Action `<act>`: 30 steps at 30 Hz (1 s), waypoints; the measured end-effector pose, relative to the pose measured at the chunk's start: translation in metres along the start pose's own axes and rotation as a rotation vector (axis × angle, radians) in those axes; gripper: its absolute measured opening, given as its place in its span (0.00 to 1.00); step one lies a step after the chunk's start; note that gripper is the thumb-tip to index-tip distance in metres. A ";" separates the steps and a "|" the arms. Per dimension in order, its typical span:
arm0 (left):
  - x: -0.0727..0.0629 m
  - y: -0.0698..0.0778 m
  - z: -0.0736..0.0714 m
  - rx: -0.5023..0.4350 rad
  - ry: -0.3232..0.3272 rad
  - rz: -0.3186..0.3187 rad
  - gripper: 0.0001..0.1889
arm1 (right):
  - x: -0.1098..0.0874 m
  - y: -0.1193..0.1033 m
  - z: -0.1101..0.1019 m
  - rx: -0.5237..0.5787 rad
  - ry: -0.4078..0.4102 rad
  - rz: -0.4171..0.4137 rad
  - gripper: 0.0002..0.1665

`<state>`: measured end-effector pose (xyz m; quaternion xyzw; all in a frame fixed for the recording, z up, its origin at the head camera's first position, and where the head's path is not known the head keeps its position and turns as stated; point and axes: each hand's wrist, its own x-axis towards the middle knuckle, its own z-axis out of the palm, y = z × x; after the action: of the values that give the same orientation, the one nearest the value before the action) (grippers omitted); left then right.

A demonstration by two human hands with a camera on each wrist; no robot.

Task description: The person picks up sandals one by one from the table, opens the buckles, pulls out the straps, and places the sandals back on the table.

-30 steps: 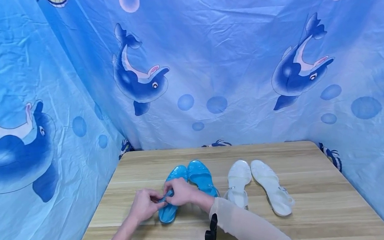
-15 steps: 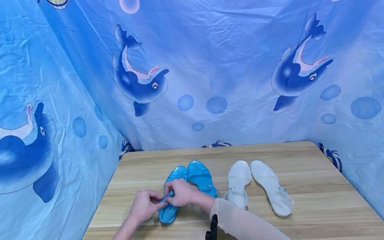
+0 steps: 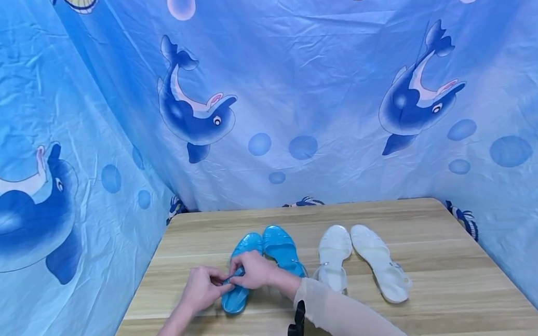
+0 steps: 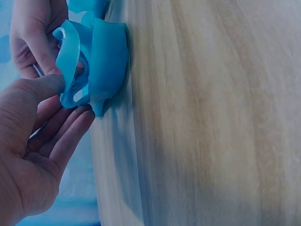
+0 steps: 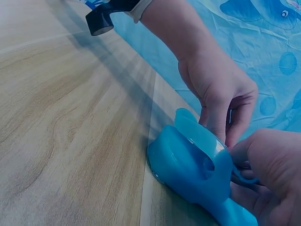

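Observation:
On the table a blue jelly sandal (image 3: 234,301) lies sole down with its heel toward me. Its ankle strap (image 4: 68,52) stands up in a loop over the heel. From the left, my left hand (image 3: 202,286) pinches the strap between thumb and fingers. My right hand (image 3: 253,269) reaches in from the other side and pinches the strap close to the left fingertips. The fastening itself is hidden by the fingers. Right beside it lies a second blue sandal (image 3: 279,245), partly covered by my right wrist.
Two white sandals, one nearer (image 3: 335,252) and one farther right (image 3: 381,264), lie on the wood-grain table (image 3: 456,300). A black camera mount (image 3: 296,322) hangs from my right wrist. A blue dolphin-print curtain (image 3: 314,81) encloses the back and sides.
Both hands stay in the same place over the blue sandal. Only the fingertips shift slightly at the strap.

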<state>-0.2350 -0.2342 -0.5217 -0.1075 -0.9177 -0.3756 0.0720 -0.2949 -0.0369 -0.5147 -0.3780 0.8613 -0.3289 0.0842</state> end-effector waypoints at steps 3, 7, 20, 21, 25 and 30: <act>0.000 0.001 0.000 0.000 0.003 -0.001 0.06 | -0.002 0.000 0.000 0.018 0.001 0.018 0.03; 0.000 0.000 0.001 -0.026 0.007 -0.031 0.06 | -0.002 0.000 -0.001 0.029 0.010 0.022 0.03; 0.000 -0.001 0.003 -0.014 0.009 -0.040 0.06 | -0.003 -0.003 -0.001 0.023 -0.018 0.043 0.02; 0.000 -0.001 0.003 -0.017 0.007 -0.044 0.06 | -0.003 -0.002 -0.001 0.026 -0.016 0.043 0.02; -0.001 -0.001 0.002 -0.022 0.005 -0.056 0.06 | -0.002 -0.001 0.000 0.040 -0.007 0.041 0.02; -0.001 -0.001 0.002 -0.021 0.024 -0.056 0.07 | -0.001 0.000 0.000 0.052 -0.005 0.038 0.02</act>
<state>-0.2341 -0.2334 -0.5237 -0.0779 -0.9154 -0.3885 0.0712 -0.2942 -0.0365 -0.5150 -0.3599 0.8594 -0.3483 0.1026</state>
